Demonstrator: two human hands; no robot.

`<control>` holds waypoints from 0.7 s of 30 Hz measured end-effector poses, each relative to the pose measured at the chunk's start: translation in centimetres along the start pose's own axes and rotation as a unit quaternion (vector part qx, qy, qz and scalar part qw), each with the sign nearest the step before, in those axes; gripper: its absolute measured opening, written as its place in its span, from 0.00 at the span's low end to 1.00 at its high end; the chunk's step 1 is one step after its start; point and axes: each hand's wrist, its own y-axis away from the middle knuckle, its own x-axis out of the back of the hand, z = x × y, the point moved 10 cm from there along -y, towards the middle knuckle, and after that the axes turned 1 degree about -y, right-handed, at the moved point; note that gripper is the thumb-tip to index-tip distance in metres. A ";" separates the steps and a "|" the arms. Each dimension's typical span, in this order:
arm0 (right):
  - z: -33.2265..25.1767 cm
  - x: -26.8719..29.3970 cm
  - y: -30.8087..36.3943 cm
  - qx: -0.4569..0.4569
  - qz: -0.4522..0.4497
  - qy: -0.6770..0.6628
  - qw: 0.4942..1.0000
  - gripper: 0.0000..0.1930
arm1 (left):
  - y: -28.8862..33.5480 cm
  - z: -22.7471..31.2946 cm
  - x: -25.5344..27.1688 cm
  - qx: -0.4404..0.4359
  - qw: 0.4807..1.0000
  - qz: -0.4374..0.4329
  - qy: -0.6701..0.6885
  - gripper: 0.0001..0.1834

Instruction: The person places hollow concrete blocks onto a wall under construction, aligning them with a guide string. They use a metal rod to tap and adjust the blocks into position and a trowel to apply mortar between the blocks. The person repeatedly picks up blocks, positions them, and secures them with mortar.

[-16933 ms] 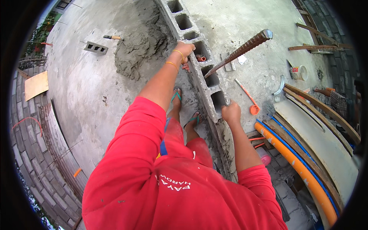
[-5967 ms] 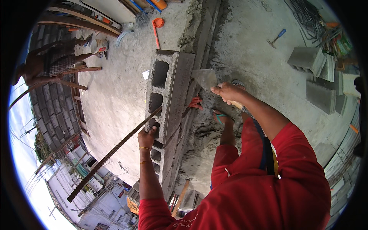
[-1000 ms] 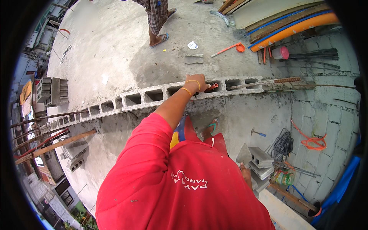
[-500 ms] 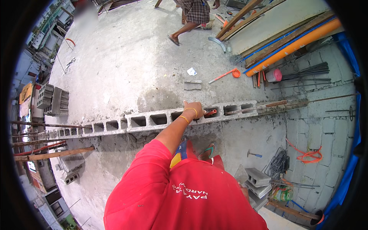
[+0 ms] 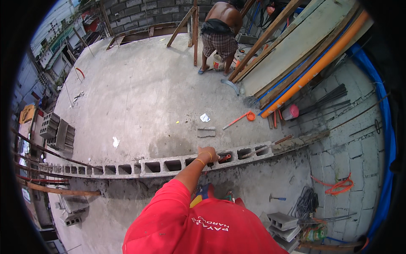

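While left hand rests on block wall, right hand hidden

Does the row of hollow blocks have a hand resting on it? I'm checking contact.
Yes, the left hand rests on top of the row of hollow blocks.

A building site outdoors: a low wall of hollow grey blocks, a concrete floor, leaning planks.

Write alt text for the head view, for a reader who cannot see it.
A person in a red shirt rests the left hand on top of a low wall of hollow concrete blocks, beside an orange-handled tool. Beyond, on the concrete floor, another person stands near leaning planks and an orange pipe.
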 end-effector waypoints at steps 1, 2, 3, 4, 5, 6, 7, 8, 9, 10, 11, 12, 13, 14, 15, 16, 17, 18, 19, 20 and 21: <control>0.0 0.0 0.0 0.000 0.000 0.001 1.000 0.20 | -0.1 0.0 -0.2 -0.005 1.000 0.000 -0.002 0.31; -0.2 0.1 0.0 0.000 0.000 0.003 1.000 0.20 | -0.1 0.0 -0.3 -0.010 1.000 0.001 -0.004 0.31; -0.3 0.1 0.0 -0.001 0.001 0.005 1.000 0.20 | -0.1 0.0 -0.4 -0.013 1.000 0.007 -0.008 0.31; -0.4 0.1 0.0 -0.001 0.001 0.006 1.000 0.20 | -0.1 0.1 -0.3 -0.019 1.000 0.016 -0.001 0.31; -0.5 0.2 0.0 0.001 0.000 0.008 1.000 0.20 | 0.1 0.1 -0.3 -0.024 0.999 0.030 0.003 0.31; -0.5 0.2 -0.1 0.000 0.001 0.009 1.000 0.20 | 0.3 0.3 -0.3 -0.029 0.999 0.044 0.007 0.31; -0.5 0.3 0.0 -0.001 0.003 0.010 1.000 0.21 | 0.4 0.3 -0.2 -0.032 0.998 0.054 0.004 0.30; -0.5 0.4 -0.1 -0.001 0.003 0.011 1.000 0.21 | 0.7 0.4 -0.3 -0.035 0.997 0.064 0.001 0.30; -0.5 0.4 0.0 -0.002 0.003 0.014 1.000 0.21 | 1.0 0.6 -0.4 -0.040 0.997 0.070 -0.001 0.29; -0.4 0.6 0.0 -0.002 0.006 0.016 1.000 0.21 | 1.2 0.5 -0.6 -0.039 0.996 0.074 0.002 0.29; -0.3 0.7 0.1 -0.002 0.005 0.018 1.000 0.21 | 1.4 0.5 -0.7 -0.039 0.996 0.079 0.006 0.28; -0.2 0.9 0.0 -0.002 0.006 0.020 1.000 0.21 | 1.6 0.4 -0.6 -0.038 0.995 0.090 0.006 0.27; -0.1 1.0 0.1 -0.003 0.008 0.022 1.000 0.21 | 1.6 0.4 -0.7 -0.040 0.995 0.089 0.014 0.27; 0.0 1.1 0.1 -0.004 0.009 0.023 1.000 0.21 | 1.6 0.4 -0.7 -0.040 0.995 0.093 0.017 0.27; 0.1 1.2 0.0 -0.003 0.009 0.024 1.000 0.22 | 1.5 0.3 -0.6 -0.041 0.994 0.097 0.021 0.27; 0.2 1.5 -0.1 -0.004 0.009 0.025 1.000 0.22 | 1.4 0.3 -0.6 -0.041 0.994 0.096 0.017 0.27; 0.3 1.6 -0.1 -0.004 0.010 0.026 1.000 0.22 | 1.2 0.3 -0.6 -0.042 0.995 0.095 0.013 0.28; 0.5 1.9 -0.3 -0.003 0.012 0.027 1.000 0.22 | 1.1 0.4 -0.8 -0.043 0.995 0.090 0.007 0.28; 0.8 2.2 -0.6 -0.003 0.012 0.028 1.000 0.22 | 1.1 0.4 -0.9 -0.038 0.995 0.088 0.012 0.29; 1.0 2.5 -0.9 -0.003 0.014 0.031 0.999 0.22 | 1.1 0.4 -1.0 -0.033 0.996 0.084 0.014 0.29; 1.3 2.9 -1.3 -0.002 0.015 0.035 0.999 0.23 | 1.1 0.4 -1.0 -0.024 0.996 0.086 0.013 0.29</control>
